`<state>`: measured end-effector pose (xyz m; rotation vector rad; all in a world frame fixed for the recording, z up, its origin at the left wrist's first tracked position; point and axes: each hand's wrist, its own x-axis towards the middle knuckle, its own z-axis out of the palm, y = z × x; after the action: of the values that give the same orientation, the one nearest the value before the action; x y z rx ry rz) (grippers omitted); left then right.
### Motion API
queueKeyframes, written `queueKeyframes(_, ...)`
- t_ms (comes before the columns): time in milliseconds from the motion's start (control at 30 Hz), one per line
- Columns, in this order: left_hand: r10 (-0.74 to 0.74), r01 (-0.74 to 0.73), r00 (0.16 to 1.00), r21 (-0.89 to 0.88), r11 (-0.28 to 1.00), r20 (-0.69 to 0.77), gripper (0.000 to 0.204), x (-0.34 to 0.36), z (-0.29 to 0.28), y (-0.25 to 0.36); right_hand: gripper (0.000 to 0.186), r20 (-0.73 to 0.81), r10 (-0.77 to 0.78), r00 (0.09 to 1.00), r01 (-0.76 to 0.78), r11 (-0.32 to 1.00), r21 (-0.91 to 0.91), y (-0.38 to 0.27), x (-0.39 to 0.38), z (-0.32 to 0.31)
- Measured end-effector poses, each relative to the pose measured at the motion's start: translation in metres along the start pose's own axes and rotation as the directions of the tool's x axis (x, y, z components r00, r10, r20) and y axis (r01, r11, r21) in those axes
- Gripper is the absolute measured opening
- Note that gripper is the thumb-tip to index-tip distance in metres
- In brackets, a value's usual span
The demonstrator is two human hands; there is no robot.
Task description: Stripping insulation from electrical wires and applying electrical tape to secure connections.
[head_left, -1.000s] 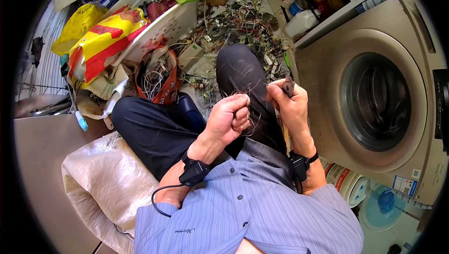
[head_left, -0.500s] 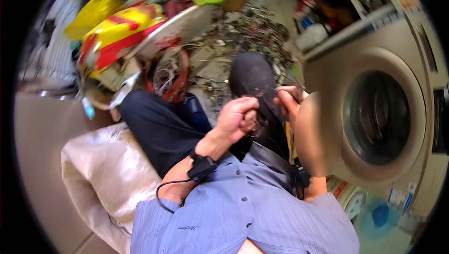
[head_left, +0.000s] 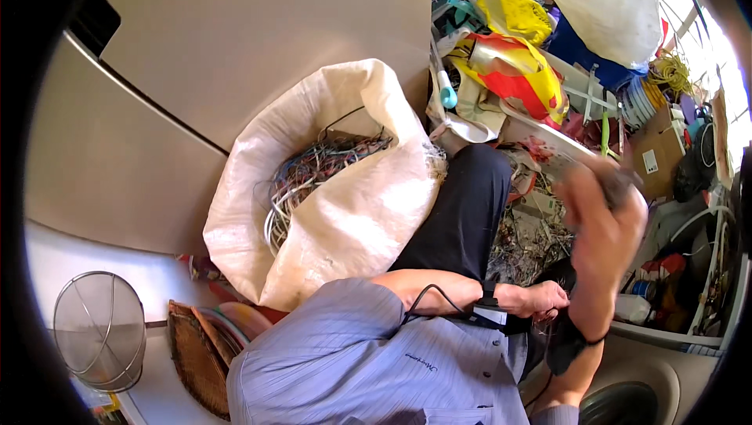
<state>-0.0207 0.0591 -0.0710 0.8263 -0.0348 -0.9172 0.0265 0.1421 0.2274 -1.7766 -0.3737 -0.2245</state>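
Low by my lap, my left hand (head_left: 542, 298) is closed with fingertips pinched together. What lies between them is too small to make out. My right hand (head_left: 601, 217) is raised above and to the right of it, blurred, with fingers curled round a small dark object (head_left: 619, 182) whose kind I cannot tell. To the left of my knee stands a large cream woven sack (head_left: 352, 206), its mouth open. A tangle of electrical wires (head_left: 325, 166), white, red, blue and dark, fills its inside.
A beige appliance panel (head_left: 258, 25) rises behind the sack. Beyond my knee, scraps (head_left: 517, 249) litter the floor near a yellow and red bag (head_left: 513, 72) and a cardboard box (head_left: 654, 151). A washing machine (head_left: 650, 378) is at lower right, a wire mesh basket (head_left: 98, 331) at lower left.
The view has swung left, bringing the sack's wires into sight. My right hand has risen away from my lap; my left hand stays low and closed.
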Motion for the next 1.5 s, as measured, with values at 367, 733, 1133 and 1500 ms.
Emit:
queueKeyframes(367,0.048,-0.092,0.993,0.44,0.893,0.111,0.018,-0.039,-0.008,0.101,0.016,-0.111,0.15,0.982,-0.173,0.955,-0.241,0.026,-0.017,-0.17)
queueKeyframes(733,0.094,-0.109,0.97,0.059,0.992,0.222,0.018,-0.003,0.039,0.156,0.078,-0.042,0.374,0.926,-0.373,0.897,-0.238,0.131,-0.106,-0.184)
queueKeyframes(1133,0.127,-0.012,0.94,-0.343,0.939,0.316,0.033,0.028,0.062,0.143,0.03,-0.578,0.215,0.787,-0.322,0.943,-0.088,0.182,-0.111,-0.164)
queueKeyframes(1500,0.183,-0.224,0.953,0.159,0.962,0.24,0.059,0.025,0.086,0.107,0.018,-0.71,0.215,0.671,-0.419,0.9,-0.124,0.211,-0.133,-0.194)
